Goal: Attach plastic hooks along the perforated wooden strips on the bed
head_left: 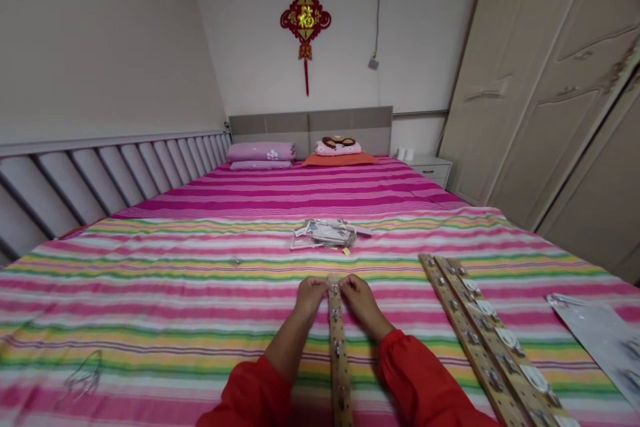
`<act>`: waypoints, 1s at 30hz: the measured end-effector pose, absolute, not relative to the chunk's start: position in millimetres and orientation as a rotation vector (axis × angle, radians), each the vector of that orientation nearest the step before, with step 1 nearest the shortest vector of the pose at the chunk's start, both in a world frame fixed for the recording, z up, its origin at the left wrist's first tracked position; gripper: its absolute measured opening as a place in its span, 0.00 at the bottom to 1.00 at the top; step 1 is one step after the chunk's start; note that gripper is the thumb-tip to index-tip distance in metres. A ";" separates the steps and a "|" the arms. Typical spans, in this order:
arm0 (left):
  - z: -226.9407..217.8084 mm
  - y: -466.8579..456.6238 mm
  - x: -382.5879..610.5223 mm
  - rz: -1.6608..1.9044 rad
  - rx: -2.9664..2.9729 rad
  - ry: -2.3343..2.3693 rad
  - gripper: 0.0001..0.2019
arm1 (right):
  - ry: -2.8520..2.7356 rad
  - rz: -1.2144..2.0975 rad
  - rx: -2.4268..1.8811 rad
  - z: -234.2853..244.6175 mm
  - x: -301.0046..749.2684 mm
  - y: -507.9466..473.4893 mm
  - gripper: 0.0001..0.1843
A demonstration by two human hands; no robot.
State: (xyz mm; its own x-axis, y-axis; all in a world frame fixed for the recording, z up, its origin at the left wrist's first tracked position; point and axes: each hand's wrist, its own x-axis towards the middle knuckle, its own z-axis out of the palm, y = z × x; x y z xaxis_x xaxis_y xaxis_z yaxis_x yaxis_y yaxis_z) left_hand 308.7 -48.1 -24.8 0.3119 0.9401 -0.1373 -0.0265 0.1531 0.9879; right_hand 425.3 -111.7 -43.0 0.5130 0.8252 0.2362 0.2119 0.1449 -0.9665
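Note:
A narrow wooden strip (338, 367) with rows of holes lies lengthwise on the bed in front of me. Small shiny metal pieces (336, 314) sit at intervals along it. At its far end, my left hand (311, 295) is closed in a pinch against the left edge. From the right side, my right hand (358, 295) pinches close to the same end. Between the fingertips is a small shiny piece (334, 289) on the strip; what exactly each hand grips is too small to tell.
Two similar strips (465, 323) with metal pieces and white loops lie to the right, near a clear plastic bag (595, 330). Beyond my hands is a pile of plastic packets (327, 233). Thin wire (86, 377) lies at left on the striped sheet (175, 313).

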 end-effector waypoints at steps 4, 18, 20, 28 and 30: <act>-28.5 -46.6 310.6 0.883 1.210 1.036 0.05 | -0.987 0.537 -1.421 -46.9 425.3 -109.7 0.12; -35.5 -44.4 316.8 0.827 1.276 1.112 0.07 | -1.021 0.487 -1.532 -58.3 426.7 -107.4 0.12; -38.8 -43.0 317.8 0.821 1.293 1.127 0.08 | -1.025 0.478 -1.539 -59.4 426.6 -107.4 0.12; -62.2 -31.6 318.9 0.875 1.337 1.226 0.07 | -0.992 0.467 -1.560 -63.8 425.8 -107.5 0.11; -66.0 -30.4 318.4 0.891 1.332 1.237 0.08 | -0.971 0.477 -1.557 -65.0 425.6 -106.8 0.10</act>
State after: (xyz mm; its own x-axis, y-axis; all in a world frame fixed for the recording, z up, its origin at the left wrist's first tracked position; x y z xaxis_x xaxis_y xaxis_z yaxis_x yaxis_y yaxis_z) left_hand 318.4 -30.4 -66.0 0.1847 0.9738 -0.1330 0.1828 0.0990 0.9782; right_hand 425.6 -106.8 -65.0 0.5701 0.7934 0.2132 0.3168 0.0271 -0.9481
